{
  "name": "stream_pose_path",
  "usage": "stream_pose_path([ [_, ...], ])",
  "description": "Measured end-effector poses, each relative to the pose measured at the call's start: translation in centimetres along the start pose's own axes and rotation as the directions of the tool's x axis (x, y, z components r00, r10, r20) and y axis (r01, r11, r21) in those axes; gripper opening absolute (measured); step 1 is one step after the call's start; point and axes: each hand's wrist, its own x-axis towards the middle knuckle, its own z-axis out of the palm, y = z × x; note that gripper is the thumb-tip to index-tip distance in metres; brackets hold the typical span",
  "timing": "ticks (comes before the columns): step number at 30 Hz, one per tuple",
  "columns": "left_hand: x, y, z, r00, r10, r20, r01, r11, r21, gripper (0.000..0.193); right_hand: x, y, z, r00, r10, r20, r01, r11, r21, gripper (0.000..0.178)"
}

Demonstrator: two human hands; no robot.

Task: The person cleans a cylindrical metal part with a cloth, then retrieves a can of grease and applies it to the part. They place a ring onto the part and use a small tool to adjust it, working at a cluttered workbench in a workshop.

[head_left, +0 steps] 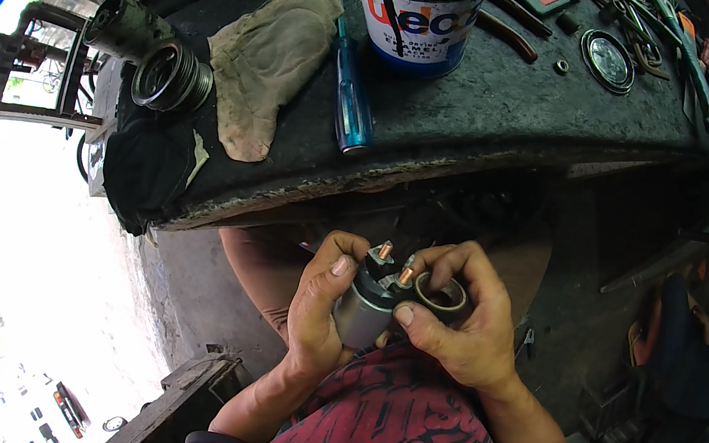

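My left hand (323,300) is wrapped round a starter solenoid (364,316), a silver cylinder with a black cap and two copper terminal studs pointing up. In my right hand (469,319) is a dark metal ring (440,302), pinched between thumb and fingers right beside the cap. The right index fingertip is close to the nearer copper stud; I cannot tell whether it touches. The solenoid's lower end is partly hidden by my hands and shirt.
Beyond my hands is a dark workbench (521,109) with a worn front edge. On it are a paint can (417,32), a blue-handled screwdriver (350,100), a stained cloth (269,60), metal cylinders (171,77), a round lid (607,61) and several hand tools at the far right.
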Motion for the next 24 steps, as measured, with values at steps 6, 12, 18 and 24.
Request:
stream_pose_path([
  [6,0.0,0.0,0.1,0.999,0.036,0.010,-0.037,0.995,0.097,0.059,0.5,-0.6,0.0,0.999,-0.037,0.016,0.037,0.998,-0.045,0.038],
  [12,0.3,-0.2,-0.2,0.998,0.021,0.057,-0.026,0.997,0.079,0.063,1.3,-0.4,-1.4,0.971,-0.182,0.158,0.230,0.893,-0.386,0.041],
  [18,0.4,-0.7,-0.8,0.998,0.057,0.006,-0.056,0.976,0.212,0.065,1.5,0.5,-1.1,0.959,-0.276,0.069,0.271,0.812,-0.517,0.041],
  [24,0.3,-1.4,-1.1,0.987,0.154,0.053,-0.162,0.969,0.187,0.065,1.7,0.8,-0.3,0.944,-0.330,0.015,0.264,0.724,-0.637,0.046],
])
